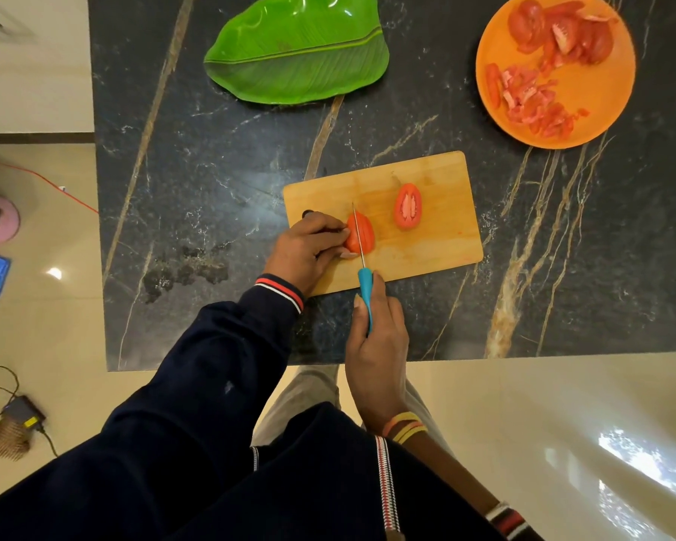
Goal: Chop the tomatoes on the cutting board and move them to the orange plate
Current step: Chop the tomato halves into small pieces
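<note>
A home kitchen or dining room, it seems: a black gold-veined marble desk carries a rectangular bamboo cutting board, a green banana-leaf-shaped plate and a round orange plate. Glossy cream floor tiles hold a black power adapter.

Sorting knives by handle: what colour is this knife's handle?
The knife handle is teal blue, clearest in the head view.

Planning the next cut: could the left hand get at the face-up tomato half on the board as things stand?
Probably not directly. The left hand holds the tomato half being sliced, and the knife in the right hand stands between it and the face-up half.
</note>
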Tool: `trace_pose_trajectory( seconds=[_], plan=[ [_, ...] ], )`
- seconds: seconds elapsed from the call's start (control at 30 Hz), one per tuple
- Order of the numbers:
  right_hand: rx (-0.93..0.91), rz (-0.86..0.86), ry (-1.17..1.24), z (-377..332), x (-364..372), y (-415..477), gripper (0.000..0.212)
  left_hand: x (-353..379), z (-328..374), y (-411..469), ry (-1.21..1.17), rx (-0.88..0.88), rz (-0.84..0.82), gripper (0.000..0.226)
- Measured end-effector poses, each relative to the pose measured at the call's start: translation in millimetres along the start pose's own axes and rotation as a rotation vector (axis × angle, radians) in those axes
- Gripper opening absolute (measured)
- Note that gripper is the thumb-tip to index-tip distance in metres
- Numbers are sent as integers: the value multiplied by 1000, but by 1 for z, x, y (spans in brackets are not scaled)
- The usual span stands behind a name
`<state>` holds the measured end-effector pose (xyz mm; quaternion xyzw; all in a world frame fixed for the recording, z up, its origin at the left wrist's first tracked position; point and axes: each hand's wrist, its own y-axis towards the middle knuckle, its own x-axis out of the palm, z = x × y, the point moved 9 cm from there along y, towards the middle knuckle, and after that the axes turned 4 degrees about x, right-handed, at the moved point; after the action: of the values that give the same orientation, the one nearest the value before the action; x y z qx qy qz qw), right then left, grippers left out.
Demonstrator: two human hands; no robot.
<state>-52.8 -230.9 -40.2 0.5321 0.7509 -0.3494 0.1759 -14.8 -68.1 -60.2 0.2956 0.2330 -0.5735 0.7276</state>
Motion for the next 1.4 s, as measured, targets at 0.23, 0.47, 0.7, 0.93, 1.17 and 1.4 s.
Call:
trace_pose_trajectory(
  seconds=[0.23, 0.47, 0.7, 0.93, 1.17, 1.4],
  plan=[
    [13, -1, -26, -2, 15, 23, 48, 2, -1, -2, -10, 31, -5, 16],
    [37, -45, -17, 15, 7, -1, 49, -1, -3, -4, -25, 7, 38, 16],
    [64, -109, -6, 47, -8, -36, 52, -1, -5, -4, -64, -22, 35, 19],
    [-19, -71, 40, 24, -22, -30, 48, -1, -6, -2, -45, -32, -26, 20],
    [-1, 47, 85, 19, -41, -6, 47, -6, 5, 18, -41, 7, -207, 43],
    [67, 65, 98, 34, -49, -3, 47, 29, 39, 52, 259, 491, -783, 48]
  ],
)
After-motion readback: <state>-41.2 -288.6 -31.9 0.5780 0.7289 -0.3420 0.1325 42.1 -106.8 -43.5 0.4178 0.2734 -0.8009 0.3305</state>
